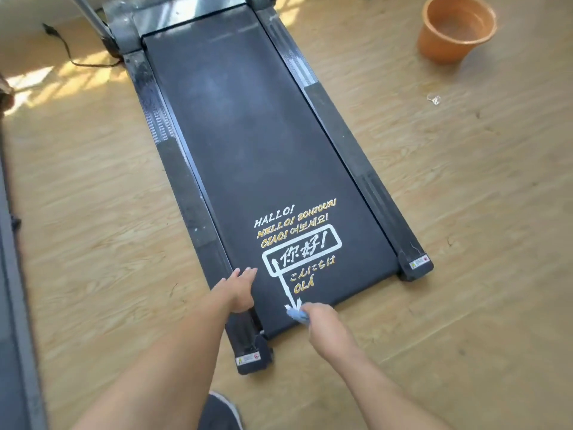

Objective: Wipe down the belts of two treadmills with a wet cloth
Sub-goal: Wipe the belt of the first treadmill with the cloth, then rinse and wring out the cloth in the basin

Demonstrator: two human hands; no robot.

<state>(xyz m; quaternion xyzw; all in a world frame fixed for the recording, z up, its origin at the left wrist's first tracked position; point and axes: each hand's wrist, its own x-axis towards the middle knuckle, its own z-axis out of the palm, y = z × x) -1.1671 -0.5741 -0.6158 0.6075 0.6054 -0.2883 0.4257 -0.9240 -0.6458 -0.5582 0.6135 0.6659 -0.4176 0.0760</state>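
Pale wood-pattern planks make the floor (93, 212), matt and a little scuffed, with bright patches of sunlight at the far left. On it lies the treadmill (341, 119). Its long axis runs away from the person, the near end low in the view and the far end, with a grey cover, at the top, leaning slightly to the left. The belt (248, 135) is black, flat and dull, with a dusty grey haze in its far half. Near its near end there is white and yellow lettering (297, 243) in several scripts. Two dark rails (183, 181) with ribbed parts run along both sides of the belt. At the left border a grey edge (12, 305) of another machine shows, too cut off to tell more. An orange round plastic bucket (455, 26) stands on the floor well to the right of the far end. A black cable (65, 48) curls on the floor at the far left. The hands are apart. The left hand (240, 290) lies with straight fingers on the left edge of the belt. The right hand (322, 321) is curled around a light blue cloth (296, 315), which touches the near end of the belt just below the lettering. A dark shoe (220, 411) shows at the bottom. A small crumpled scrap (434, 99) lies right of the treadmill.
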